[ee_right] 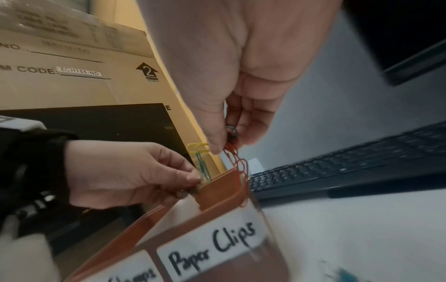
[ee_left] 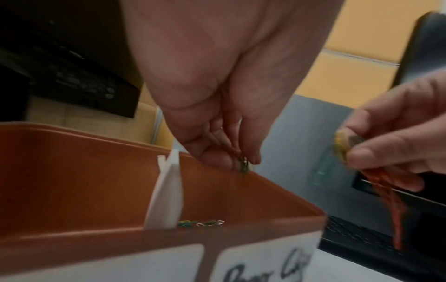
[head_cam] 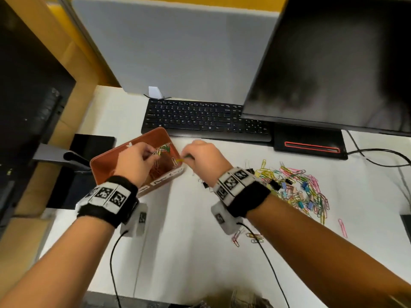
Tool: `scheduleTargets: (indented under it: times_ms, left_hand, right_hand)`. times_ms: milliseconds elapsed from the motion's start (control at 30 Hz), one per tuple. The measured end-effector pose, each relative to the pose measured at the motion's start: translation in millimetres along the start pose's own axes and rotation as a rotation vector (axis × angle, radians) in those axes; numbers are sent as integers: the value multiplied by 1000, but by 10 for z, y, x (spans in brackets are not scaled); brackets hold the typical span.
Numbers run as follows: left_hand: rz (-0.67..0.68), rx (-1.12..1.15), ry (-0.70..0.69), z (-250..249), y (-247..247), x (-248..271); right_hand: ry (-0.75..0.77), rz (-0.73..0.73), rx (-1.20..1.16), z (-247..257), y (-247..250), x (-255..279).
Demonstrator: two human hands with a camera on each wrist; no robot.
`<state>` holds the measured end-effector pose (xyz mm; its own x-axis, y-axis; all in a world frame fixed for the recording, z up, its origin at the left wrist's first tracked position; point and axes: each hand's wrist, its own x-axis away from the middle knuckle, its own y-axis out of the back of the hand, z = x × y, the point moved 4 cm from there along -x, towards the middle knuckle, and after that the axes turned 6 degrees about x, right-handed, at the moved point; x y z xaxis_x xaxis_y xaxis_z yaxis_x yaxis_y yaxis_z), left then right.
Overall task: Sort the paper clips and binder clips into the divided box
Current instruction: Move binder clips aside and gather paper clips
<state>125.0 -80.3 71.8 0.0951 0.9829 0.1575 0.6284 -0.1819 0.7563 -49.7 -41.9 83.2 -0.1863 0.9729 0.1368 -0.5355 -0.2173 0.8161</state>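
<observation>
The head camera looks down from high up at the white desk and both arms. The 2 wrist cameras sit very close, low by the brown box, looking along the fingers. All 3 views share that box.

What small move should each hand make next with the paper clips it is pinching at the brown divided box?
Probably let go. The left hand pinches green and yellow paper clips above the brown divided box's compartment labelled Paper Clips; the right hand pinches a red paper-clip chain hanging at the box's corner, partly outside, so it should shift inward first.
</observation>
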Motion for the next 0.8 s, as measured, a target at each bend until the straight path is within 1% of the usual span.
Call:
scheduleTargets:
  times_ms: [67, 133, 200, 267, 300, 367, 433, 533, 633, 700, 800]
  left_hand:
    - [11, -34, 38, 70, 19, -103]
    - [6, -85, 33, 76, 24, -91]
    - [-28, -59, -63, -10, 24, 0]
    - [-46, 28, -193, -139, -36, 183]
    - [-17, 80, -247, -200, -141, 276]
    - [99, 131, -321, -295, -429, 445]
    - [248, 144, -315, -336, -781, 578]
    - [426, 142, -280, -424, -1313, 702]
    - [498, 101, -265, -512, -1670, 732]
    - [521, 41, -271, -554, -1854, 708]
    - [525, -62, -270, -569, -1994, 675]
  right_hand:
    - [-24, 0, -10, 177, -74, -256]
    - [-40, 1, -75, 249, -135, -353]
    - [-36, -23, -128, 189, -139, -265]
    - [-28, -50, -176, 11, -134, -17]
    - [-38, -45, -182, -131, -141, 161]
    - [-108, 41, -160, -461, -220, 572]
    - [-199, 136, -150, -798, -338, 974]
    - [-333, 159, -163, -1206, -435, 1400]
    - [-373, 122, -137, -1395, -416, 1540]
    - [-370, 109, -56, -1503, -390, 1571]
    - [-393, 107, 41, -1628, -341, 1597]
